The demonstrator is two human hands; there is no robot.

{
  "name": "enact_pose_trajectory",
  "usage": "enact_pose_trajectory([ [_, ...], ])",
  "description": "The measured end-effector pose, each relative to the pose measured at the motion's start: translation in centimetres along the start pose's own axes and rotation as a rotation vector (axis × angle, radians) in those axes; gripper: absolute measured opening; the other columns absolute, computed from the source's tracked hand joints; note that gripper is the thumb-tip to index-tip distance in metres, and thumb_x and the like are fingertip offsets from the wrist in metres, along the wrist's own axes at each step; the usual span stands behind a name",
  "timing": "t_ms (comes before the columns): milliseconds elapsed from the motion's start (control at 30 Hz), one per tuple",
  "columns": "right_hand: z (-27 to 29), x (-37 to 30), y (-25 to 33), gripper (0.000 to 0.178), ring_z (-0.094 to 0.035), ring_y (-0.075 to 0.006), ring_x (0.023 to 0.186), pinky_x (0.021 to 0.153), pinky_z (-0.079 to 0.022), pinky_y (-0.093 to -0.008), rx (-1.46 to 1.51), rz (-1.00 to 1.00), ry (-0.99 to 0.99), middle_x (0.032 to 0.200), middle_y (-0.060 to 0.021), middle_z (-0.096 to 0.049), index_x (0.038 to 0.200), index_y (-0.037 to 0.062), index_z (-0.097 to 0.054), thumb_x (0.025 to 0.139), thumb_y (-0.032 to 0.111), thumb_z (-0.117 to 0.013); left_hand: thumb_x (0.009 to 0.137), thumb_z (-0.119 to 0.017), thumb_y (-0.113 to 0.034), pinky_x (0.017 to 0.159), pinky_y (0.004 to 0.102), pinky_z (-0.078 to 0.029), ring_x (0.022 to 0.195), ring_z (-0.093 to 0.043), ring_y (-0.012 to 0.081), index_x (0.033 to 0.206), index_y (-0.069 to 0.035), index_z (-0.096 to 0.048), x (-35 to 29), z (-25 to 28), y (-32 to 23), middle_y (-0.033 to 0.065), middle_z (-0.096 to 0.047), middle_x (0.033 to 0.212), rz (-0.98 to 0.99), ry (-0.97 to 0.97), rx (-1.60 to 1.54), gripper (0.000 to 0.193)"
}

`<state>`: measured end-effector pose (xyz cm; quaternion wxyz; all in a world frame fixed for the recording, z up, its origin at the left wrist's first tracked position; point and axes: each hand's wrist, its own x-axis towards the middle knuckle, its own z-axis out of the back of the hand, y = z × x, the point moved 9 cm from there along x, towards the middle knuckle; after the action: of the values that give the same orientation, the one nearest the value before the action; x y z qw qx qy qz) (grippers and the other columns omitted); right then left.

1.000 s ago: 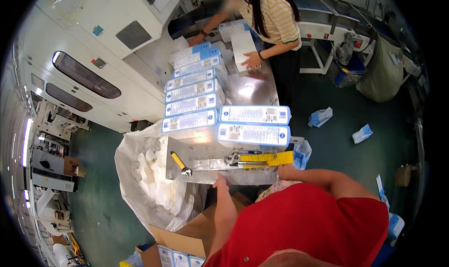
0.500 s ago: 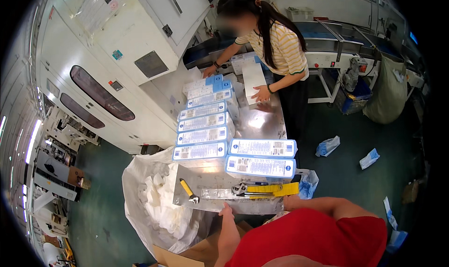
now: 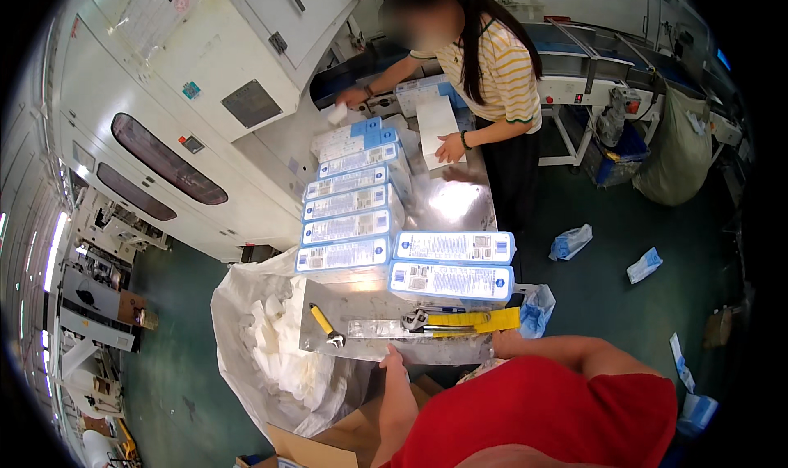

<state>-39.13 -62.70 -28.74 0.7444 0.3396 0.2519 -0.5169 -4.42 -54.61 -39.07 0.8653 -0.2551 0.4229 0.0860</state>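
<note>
My left hand (image 3: 392,358) rests at the front edge of the metal table (image 3: 328,292), its visible fingers a little apart and holding nothing I can see. My right hand (image 3: 505,344) lies at the table's right front corner beside a yellow strip-like item (image 3: 472,322); its fingers are mostly hidden. Between the hands and the packs lie a yellow-handled adjustable wrench (image 3: 327,326), a second metal wrench (image 3: 415,320) and a clear flat strip (image 3: 376,328). Blue-and-white packs (image 3: 451,279) stand just beyond, with a row of similar packs (image 3: 343,255) at the left.
Across the table a co-worker (image 3: 501,74) has one hand on a white box (image 3: 439,127) and a white piece in the other. A large white bag (image 3: 238,320) of scraps and an open carton (image 3: 316,445) stand front left. Blue-white wrappers (image 3: 571,242) lie on the floor.
The view has shifted slightly. The co-worker's far hand has lifted from behind the packs with a white piece. My two hands have stayed at the table's front edge.
</note>
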Motion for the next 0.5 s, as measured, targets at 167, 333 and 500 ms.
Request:
enact_pose_trajectory([
  [167, -0.2, 0.5, 0.1, 0.058, -0.057, -0.0339, 0.095, 0.083, -0.044, -0.0401, -0.041, 0.008, -0.07, 0.103, -0.0224, -0.057, 0.114, -0.0021, -0.042, 0.071, 0.032, -0.061, 0.079, -0.04, -0.064, 0.085, 0.0543, -0.039, 0.112, -0.041, 0.0361, 0.128, 0.008, -0.014, 1.0, 0.1, 0.2, 0.016, -0.031, 0.13, 0.007, 0.016, -0.039, 0.091],
  [333, -0.8, 1.1, -0.7, 0.058, -0.057, -0.0328, 0.096, 0.082, -0.045, -0.04, -0.027, 0.011, -0.08, 0.104, -0.0221, -0.057, 0.114, -0.0022, -0.043, 0.071, 0.032, -0.062, 0.078, -0.042, -0.064, 0.087, 0.0562, -0.037, 0.114, -0.039, 0.0377, 0.128, 0.008, -0.009, -0.7, -0.5, -0.3, 0.0174, -0.031, 0.131, 0.029, 0.012, -0.03, 0.093],
  [500, -0.2, 0.8, -0.1, 0.059, -0.057, -0.0318, 0.096, 0.08, -0.046, -0.0394, -0.025, 0.007, -0.044, 0.106, -0.0224, -0.056, 0.114, -0.0026, -0.043, 0.071, 0.033, -0.062, 0.077, -0.042, -0.066, 0.085, 0.0564, -0.039, 0.113, -0.04, 0.0396, 0.128, 0.008, -0.01, 0.7, -0.1, 0.2, 0.0212, -0.03, 0.131, 0.036, -0.003, -0.09, 0.096],
])
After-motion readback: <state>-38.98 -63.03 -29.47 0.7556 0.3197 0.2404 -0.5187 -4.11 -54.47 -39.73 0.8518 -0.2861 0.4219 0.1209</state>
